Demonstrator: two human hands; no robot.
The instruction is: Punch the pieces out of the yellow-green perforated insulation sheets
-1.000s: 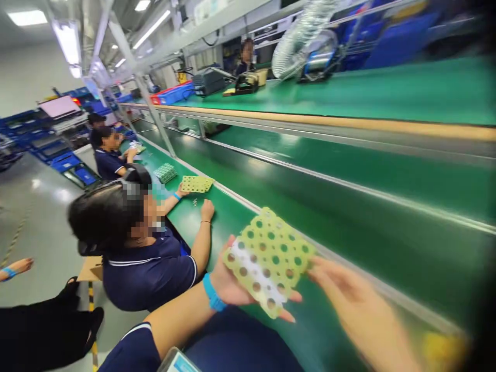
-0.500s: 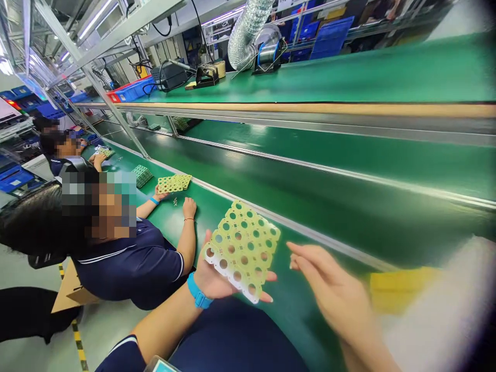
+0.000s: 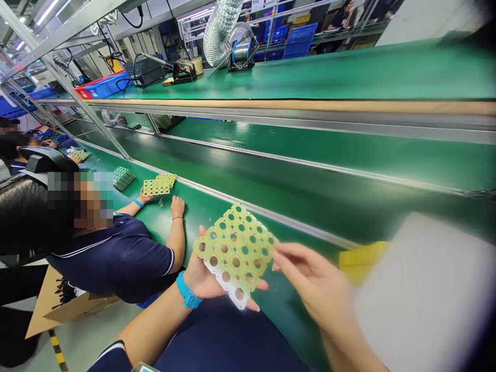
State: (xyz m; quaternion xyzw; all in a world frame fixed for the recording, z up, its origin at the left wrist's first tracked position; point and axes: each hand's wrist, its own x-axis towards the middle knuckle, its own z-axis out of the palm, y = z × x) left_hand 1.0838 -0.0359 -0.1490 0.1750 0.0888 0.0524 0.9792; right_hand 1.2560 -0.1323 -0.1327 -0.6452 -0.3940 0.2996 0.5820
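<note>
A yellow-green perforated sheet with rows of round holes rests on the palm and fingers of my left hand, which wears a blue wristband. A white strip runs along the sheet's lower edge. My right hand is slightly blurred, with its fingertips at or very near the sheet's right edge. Beyond that hand, a blurred white sheet with a yellow edge fills the lower right; I cannot tell whether my right hand touches it.
A co-worker's hands rest on the green conveyor belt beside a similar sheet. A green stack and small loose pieces lie nearby. A metal-edged rail and upper green bench run alongside.
The view has swung, shifting the scene left. My right hand has moved closer to the sheet, and the blurred white sheet now fills more of the lower right.
</note>
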